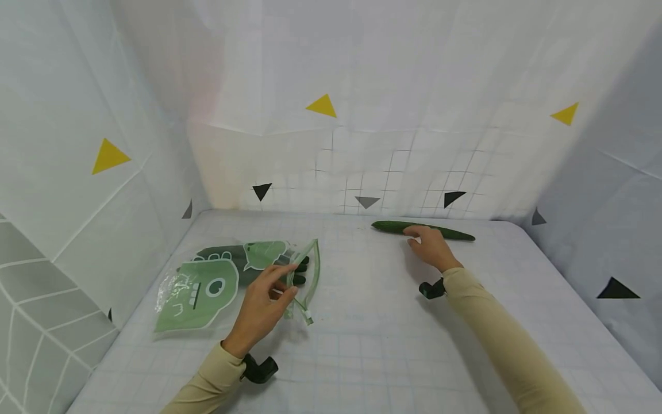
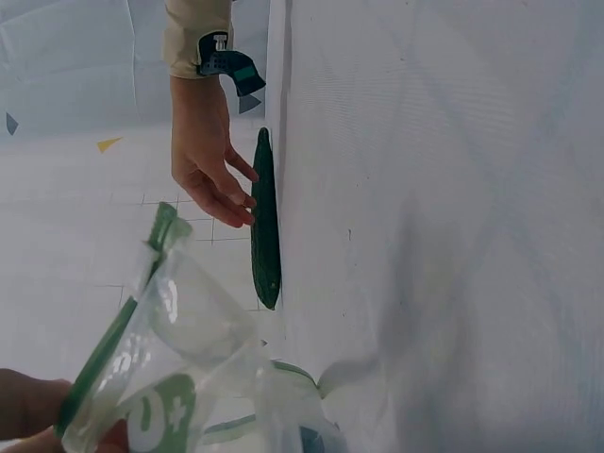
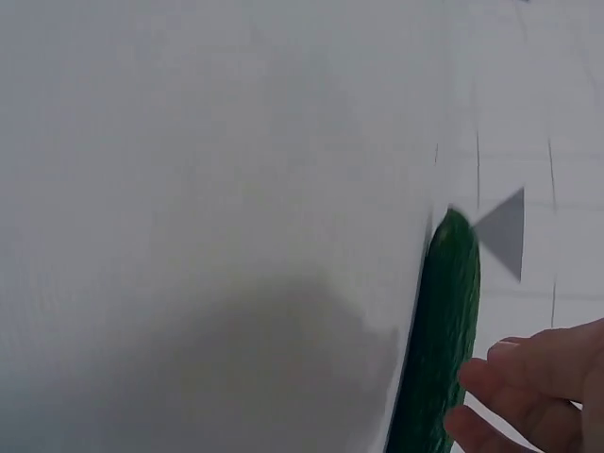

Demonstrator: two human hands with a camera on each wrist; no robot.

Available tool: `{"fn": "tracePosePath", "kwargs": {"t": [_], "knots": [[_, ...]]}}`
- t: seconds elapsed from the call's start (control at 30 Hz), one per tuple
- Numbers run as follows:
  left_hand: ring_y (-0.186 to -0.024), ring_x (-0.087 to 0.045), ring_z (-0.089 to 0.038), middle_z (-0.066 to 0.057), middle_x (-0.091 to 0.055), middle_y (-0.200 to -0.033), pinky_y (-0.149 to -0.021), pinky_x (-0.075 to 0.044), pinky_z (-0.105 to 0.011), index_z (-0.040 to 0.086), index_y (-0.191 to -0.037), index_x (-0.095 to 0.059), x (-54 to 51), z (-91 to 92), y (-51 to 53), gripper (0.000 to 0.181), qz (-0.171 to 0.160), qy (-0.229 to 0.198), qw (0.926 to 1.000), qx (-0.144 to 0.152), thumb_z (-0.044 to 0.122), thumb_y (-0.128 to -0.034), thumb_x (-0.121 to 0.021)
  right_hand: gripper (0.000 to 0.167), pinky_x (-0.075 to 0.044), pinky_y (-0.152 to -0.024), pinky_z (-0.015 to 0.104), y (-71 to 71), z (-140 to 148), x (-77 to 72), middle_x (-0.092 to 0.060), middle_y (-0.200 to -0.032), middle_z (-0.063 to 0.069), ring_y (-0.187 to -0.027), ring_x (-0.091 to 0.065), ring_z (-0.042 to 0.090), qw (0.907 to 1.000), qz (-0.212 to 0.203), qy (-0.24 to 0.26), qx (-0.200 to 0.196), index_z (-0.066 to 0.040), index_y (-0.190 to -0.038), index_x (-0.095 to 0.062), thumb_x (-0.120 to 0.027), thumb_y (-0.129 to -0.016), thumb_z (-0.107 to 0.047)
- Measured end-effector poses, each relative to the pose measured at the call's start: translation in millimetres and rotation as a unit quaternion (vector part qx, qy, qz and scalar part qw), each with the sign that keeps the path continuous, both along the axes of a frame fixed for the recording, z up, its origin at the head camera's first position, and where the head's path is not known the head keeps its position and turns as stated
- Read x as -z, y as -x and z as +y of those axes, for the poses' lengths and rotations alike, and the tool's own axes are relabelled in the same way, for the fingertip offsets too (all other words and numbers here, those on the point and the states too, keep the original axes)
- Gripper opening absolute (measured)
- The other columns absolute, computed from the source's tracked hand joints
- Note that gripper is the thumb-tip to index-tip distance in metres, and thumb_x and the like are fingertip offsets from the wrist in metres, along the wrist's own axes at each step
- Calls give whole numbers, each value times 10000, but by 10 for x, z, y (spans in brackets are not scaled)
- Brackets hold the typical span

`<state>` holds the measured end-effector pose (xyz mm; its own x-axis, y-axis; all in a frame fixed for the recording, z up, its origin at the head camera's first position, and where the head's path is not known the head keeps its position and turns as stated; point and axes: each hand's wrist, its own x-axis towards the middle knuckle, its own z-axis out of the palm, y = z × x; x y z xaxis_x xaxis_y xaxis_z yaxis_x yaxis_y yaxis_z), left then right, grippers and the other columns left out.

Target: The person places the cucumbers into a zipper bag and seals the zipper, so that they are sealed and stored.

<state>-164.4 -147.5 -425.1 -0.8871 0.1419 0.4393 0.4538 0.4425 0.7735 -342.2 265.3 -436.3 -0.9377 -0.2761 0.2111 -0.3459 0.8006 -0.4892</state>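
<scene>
Nearest, the left-hand grip (image 1: 265,307) pinches the mouth of a limp, clear plastic zip bag printed green (image 1: 207,293). Fingers relaxed, the right-hand grip (image 1: 430,247) sits at a long, dark-green cucumber (image 1: 450,233) near the worktop's (image 1: 362,356) far edge: probably firm, light, smooth; best held mid-length.

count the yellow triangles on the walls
3 in the head view: one yellow triangle on the left wall, another near the middle of the back wall, a third toward its right; none looks hidden.
</scene>
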Motion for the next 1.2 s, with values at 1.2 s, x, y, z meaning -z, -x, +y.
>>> {"fn": "tracePosePath", "kwargs": {"t": [1.2], "knots": [[-849, -663, -131, -82, -640, -1239, -749, -576, -352, 76, -1396, -665, -32, 10, -13, 443, -39, -31, 10000, -66, 35, -962, -748, 422, -409, -975, 693, 264, 744, 27, -536, -1362, 374, -1232, -512, 562, 9931, -853, -732, 332, 69, -1396, -491, -590, -993, -5]]}}
